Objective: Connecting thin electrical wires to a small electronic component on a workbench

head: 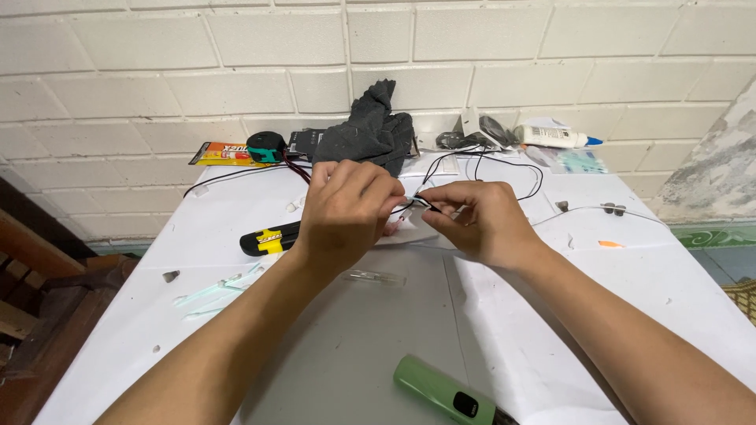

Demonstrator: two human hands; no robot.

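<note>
A green tool (445, 397) lies nearest, cut off by the bottom edge. Above it, two hands — left (346, 211), right (482, 220) — pinch one thin black wire (424, 203) between them over the white table (378, 330); its joint is hidden by fingers.

The thin black wire (441, 165) vanished between the pinching fingertips of the left hand (346, 208) and right hand (480, 220) (the contact spot stayed hidden). The bottom edge cut off the pale green plastic handheld tool (441, 393). A yellow-and-black utility knife (269, 238) lay partly behind the left hand.

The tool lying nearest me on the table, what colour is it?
Light green tool with a black button, in the head view.
</note>
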